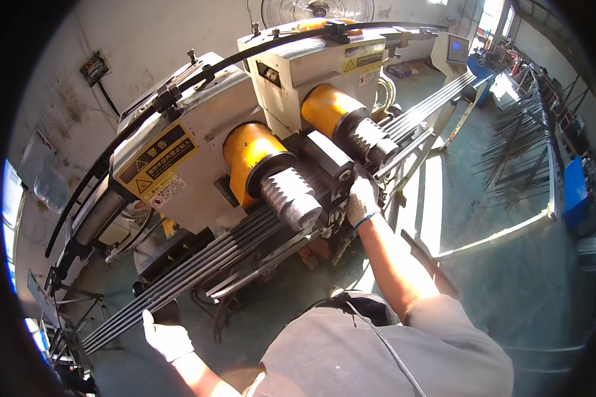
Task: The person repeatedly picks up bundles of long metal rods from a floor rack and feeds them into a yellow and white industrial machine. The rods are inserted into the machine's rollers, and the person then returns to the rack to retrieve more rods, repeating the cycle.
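My left hand [169,337], in a white glove, is open beside several long metal rods [198,263], a finger or thumb stretched up near them. I cannot tell whether it touches them. My right hand [363,198], in a whitish glove with a blue cuff, reaches to the end of a grey metal block [329,155] in the middle of the machine. Its fingers are partly hidden there, so its grip is unclear. On either side of the block, ridged steel rollers [290,197] stick out from orange housings [251,155]. The rods run beneath them.
A black hose [212,68] arches over the pale machine body [198,122]. A control box with a screen [451,51] stands at the far right end. Many thin rods [520,135] lie inside a metal frame on the right. A fan [318,10] is at the back.
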The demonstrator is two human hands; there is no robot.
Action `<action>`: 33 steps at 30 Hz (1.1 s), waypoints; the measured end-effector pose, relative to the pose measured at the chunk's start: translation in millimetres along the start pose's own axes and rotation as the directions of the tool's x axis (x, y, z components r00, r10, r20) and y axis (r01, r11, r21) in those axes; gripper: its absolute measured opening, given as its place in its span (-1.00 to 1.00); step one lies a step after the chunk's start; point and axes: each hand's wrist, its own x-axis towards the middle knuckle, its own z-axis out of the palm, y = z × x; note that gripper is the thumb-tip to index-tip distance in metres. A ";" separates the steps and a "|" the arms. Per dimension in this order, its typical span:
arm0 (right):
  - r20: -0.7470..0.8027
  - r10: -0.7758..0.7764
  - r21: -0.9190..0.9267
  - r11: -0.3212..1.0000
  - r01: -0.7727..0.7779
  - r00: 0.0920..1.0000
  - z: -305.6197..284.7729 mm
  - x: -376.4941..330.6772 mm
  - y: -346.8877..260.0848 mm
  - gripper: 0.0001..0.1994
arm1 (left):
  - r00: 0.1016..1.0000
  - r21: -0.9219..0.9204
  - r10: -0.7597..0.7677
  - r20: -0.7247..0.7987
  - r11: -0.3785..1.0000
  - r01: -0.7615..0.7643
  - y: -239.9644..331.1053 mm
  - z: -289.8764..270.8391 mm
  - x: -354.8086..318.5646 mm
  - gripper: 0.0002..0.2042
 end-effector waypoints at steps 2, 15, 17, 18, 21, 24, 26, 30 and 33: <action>-0.037 -0.107 -0.049 0.993 0.105 0.994 -11.6 -1.1 0.8 -0.72 | 0.954 0.061 0.167 -0.248 0.986 -0.157 -21.7 140.9 0.0 -0.52; 0.173 -0.135 -0.334 0.924 0.187 0.976 -8.8 32.2 -12.5 -0.80 | 0.906 0.428 0.422 0.034 0.813 -0.395 68.8 380.4 52.6 -0.63; 0.107 -0.105 -0.347 0.928 0.136 0.989 0.6 30.0 -27.7 -0.76 | 0.904 0.412 0.416 0.098 0.810 -0.418 50.2 421.0 55.0 -0.64; 0.081 -0.038 -0.255 0.965 0.057 0.996 2.8 29.8 -29.9 -0.74 | 0.902 0.430 0.407 0.145 0.795 -0.428 50.0 432.5 56.4 -0.63; 0.081 -0.007 -0.161 0.987 0.020 0.997 4.4 27.1 -34.2 -0.66 | 0.866 0.568 0.401 0.299 0.655 -0.499 33.8 476.9 53.7 -0.60; 0.182 -0.114 -0.177 0.973 0.147 0.977 -7.0 33.1 -28.7 -0.60 | 0.861 0.589 0.352 0.367 0.629 -0.507 11.8 507.0 60.4 -0.61; 0.226 -0.149 -0.201 0.960 0.196 0.963 -6.7 34.9 -30.6 -0.60 | 0.857 0.635 0.333 0.392 0.576 -0.514 0.4 517.8 76.4 -0.61; 0.226 -0.164 -0.229 0.949 0.217 0.960 2.7 22.2 -37.9 -0.64 | 0.751 0.613 0.192 0.632 0.468 -0.636 -12.0 538.3 103.2 -0.63; 0.269 -0.195 -0.231 0.938 0.260 0.943 2.1 24.9 -34.1 -0.65 | 0.736 0.581 0.047 0.675 0.580 -0.571 -31.1 551.2 132.2 -0.67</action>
